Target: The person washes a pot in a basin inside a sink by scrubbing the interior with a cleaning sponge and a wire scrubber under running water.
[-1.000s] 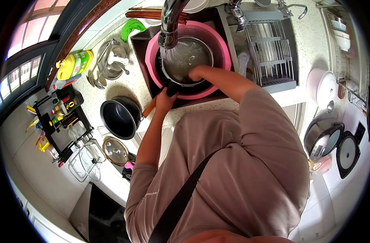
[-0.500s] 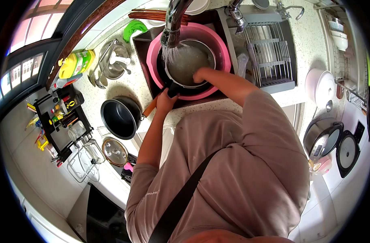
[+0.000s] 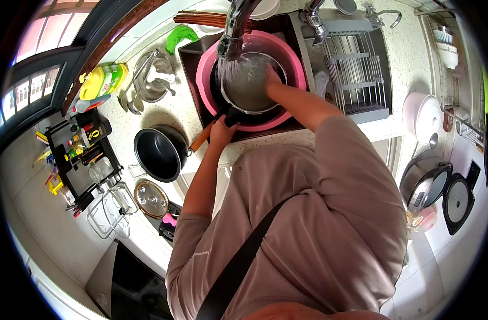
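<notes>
My left hand (image 3: 221, 132) is closed round the handle (image 3: 202, 137), brown wood with a black end, of a pan (image 3: 244, 88) with a grey inside and bright rim. The pan sits tilted in a pink basin (image 3: 204, 80), dark around its lower left side. Water pours into it from a chrome tap (image 3: 232, 40). Inside the pan, near its right side, is my right hand (image 3: 272, 82). Its fingers are blurred and partly hidden by the splashing water, so I cannot make out what they hold, if anything.
The basin stands in a dark sink (image 3: 190, 53). Right of it is a grey dish rack (image 3: 356, 69). On the left counter are a black pot (image 3: 161, 153), a metal bowl with ladles (image 3: 154, 80), a green cloth (image 3: 180, 37) and a yellow bottle (image 3: 102, 81).
My right hand has moved from the pan's near rim up along its right side. The pan has shifted slightly right, and water splashes wider in it. My left hand keeps its hold.
</notes>
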Motion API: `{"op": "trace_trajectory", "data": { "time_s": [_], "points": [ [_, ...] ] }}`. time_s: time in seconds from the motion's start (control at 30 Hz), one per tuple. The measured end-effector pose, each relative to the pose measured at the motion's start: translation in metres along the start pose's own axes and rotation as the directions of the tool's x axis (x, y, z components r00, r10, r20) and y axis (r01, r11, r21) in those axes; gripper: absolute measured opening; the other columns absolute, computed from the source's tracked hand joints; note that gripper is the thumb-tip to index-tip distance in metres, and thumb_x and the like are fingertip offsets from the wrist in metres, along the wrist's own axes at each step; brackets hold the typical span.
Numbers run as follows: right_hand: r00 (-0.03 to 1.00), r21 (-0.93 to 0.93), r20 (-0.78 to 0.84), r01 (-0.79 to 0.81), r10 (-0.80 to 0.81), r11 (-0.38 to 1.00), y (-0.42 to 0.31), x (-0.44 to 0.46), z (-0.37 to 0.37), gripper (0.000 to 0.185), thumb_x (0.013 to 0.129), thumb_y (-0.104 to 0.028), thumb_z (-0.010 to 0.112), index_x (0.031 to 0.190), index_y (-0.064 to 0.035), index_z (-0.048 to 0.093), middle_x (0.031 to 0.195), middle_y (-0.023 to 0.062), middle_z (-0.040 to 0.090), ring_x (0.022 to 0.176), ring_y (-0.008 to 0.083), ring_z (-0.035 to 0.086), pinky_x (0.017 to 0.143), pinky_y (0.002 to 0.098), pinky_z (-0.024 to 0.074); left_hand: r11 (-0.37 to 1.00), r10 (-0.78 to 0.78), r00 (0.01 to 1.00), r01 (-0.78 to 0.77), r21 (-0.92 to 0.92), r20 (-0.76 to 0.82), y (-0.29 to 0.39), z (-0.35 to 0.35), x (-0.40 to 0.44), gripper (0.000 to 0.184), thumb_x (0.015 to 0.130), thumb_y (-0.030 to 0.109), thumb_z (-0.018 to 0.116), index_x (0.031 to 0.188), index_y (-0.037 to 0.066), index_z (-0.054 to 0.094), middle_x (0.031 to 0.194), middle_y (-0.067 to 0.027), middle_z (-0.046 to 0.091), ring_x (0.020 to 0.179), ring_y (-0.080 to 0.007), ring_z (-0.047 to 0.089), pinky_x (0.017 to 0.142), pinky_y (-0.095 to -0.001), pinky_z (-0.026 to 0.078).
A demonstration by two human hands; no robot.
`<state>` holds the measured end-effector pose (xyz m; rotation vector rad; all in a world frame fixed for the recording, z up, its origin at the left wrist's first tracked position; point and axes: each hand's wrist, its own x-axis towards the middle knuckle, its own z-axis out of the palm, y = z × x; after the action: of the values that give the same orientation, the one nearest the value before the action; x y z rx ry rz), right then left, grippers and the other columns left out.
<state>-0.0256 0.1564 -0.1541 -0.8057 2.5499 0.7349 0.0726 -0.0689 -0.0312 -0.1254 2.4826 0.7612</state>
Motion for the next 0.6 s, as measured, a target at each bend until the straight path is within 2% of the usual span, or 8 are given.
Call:
{"op": "trace_trajectory", "data": {
  "time_s": [0.07, 0.13, 0.23, 0.4, 0.47, 0.5, 0.57, 0.6],
  "points": [
    [0.999, -0.048, -0.030, -0.016, 0.014, 0.999, -0.002, -0.002, -0.003, 0.045, 0.091, -0.033, 0.043, 0.130, -0.0140, 0.053, 0.142, 0.0090, 0.043, 0.129, 0.0267, 0.040, 0.107, 0.0523, 0.0227, 1.000, -0.019, 1.000, 0.019, -0.021, -0.002, 0.000, 0.000, 0.001, 0.040, 0.071, 0.034, 0.075, 0.095, 0.004, 0.061, 0.082, -0.0203, 0.065, 0.081, -0.0384, 0.063, 0.069, -0.0453, 0.049],
    [0.984, 0.168, 0.138, 0.085, -0.108, 0.982, -0.002, -0.011, -0.015, 0.043, 0.091, -0.032, 0.042, 0.129, -0.0152, 0.055, 0.140, 0.0092, 0.044, 0.129, 0.0265, 0.041, 0.108, 0.0506, 0.0226, 0.998, -0.037, 0.999, 0.038, 0.045, -0.018, 0.002, -0.003, -0.001, 0.040, 0.071, 0.036, 0.074, 0.093, 0.005, 0.061, 0.083, -0.0208, 0.065, 0.082, -0.0386, 0.063, 0.069, -0.0462, 0.049],
    [0.888, 0.500, 0.339, 0.109, -0.310, 0.859, 0.013, -0.028, -0.044, 0.041, 0.092, -0.031, 0.041, 0.127, -0.0171, 0.056, 0.139, 0.0096, 0.046, 0.128, 0.0263, 0.042, 0.108, 0.0481, 0.0224, 0.994, -0.049, 0.999, 0.047, 0.101, 0.013, 0.006, -0.009, 0.000, 0.041, 0.071, 0.037, 0.074, 0.093, 0.006, 0.060, 0.083, -0.0213, 0.065, 0.082, -0.0387, 0.063, 0.069, -0.0468, 0.049],
    [0.902, 0.597, 0.307, 0.067, -0.304, 0.799, 0.045, -0.051, -0.080, 0.040, 0.093, -0.030, 0.038, 0.124, -0.0166, 0.059, 0.137, 0.0094, 0.048, 0.129, 0.0255, 0.040, 0.110, 0.0443, 0.0224, 0.994, -0.037, 0.999, 0.036, 0.105, 0.005, 0.009, -0.008, -0.008, 0.041, 0.072, 0.037, 0.073, 0.095, 0.006, 0.060, 0.083, -0.0214, 0.065, 0.082, -0.0387, 0.063, 0.070, -0.0462, 0.049],
    [0.924, 0.238, 0.252, 0.230, -0.289, 0.944, 0.049, -0.044, -0.079, 0.041, 0.093, -0.030, 0.039, 0.127, -0.0138, 0.055, 0.137, 0.0094, 0.047, 0.133, 0.0244, 0.033, 0.110, 0.0427, 0.0203, 0.995, -0.037, 0.999, 0.037, 0.093, -0.007, 0.009, -0.005, -0.009, 0.041, 0.072, 0.037, 0.073, 0.095, 0.005, 0.060, 0.083, -0.0212, 0.065, 0.082, -0.0387, 0.063, 0.070, -0.0459, 0.049],
    [0.930, 0.036, 0.222, 0.293, -0.293, 0.956, 0.050, -0.039, -0.079, 0.043, 0.092, -0.031, 0.039, 0.129, -0.0124, 0.053, 0.137, 0.0094, 0.047, 0.134, 0.0239, 0.029, 0.111, 0.0419, 0.0193, 0.998, -0.024, 1.000, 0.025, 0.056, -0.012, 0.007, -0.002, -0.009, 0.040, 0.072, 0.036, 0.073, 0.095, 0.005, 0.060, 0.083, -0.0211, 0.065, 0.082, -0.0386, 0.063, 0.070, -0.0456, 0.050],
    [0.934, -0.368, 0.169, 0.356, -0.315, 0.859, 0.052, -0.031, -0.077, 0.046, 0.092, -0.031, 0.039, 0.132, -0.0097, 0.049, 0.137, 0.0094, 0.046, 0.138, 0.0228, 0.022, 0.112, 0.0403, 0.0173, 1.000, -0.009, 1.000, 0.010, 0.020, -0.017, 0.003, 0.002, -0.009, 0.040, 0.072, 0.036, 0.072, 0.094, 0.005, 0.060, 0.082, -0.0209, 0.065, 0.082, -0.0385, 0.063, 0.071, -0.0453, 0.050],
    [0.934, -0.367, 0.171, 0.355, -0.313, 0.860, 0.052, -0.030, -0.074, 0.046, 0.092, -0.031, 0.039, 0.132, -0.0097, 0.049, 0.137, 0.0094, 0.046, 0.138, 0.0228, 0.022, 0.112, 0.0403, 0.0173, 1.000, -0.004, 0.999, 0.004, 0.017, -0.039, 0.007, -0.001, -0.011, 0.040, 0.072, 0.036, 0.073, 0.094, 0.005, 0.060, 0.082, -0.0208, 0.065, 0.082, -0.0384, 0.063, 0.070, -0.0456, 0.050]
  ]
}}
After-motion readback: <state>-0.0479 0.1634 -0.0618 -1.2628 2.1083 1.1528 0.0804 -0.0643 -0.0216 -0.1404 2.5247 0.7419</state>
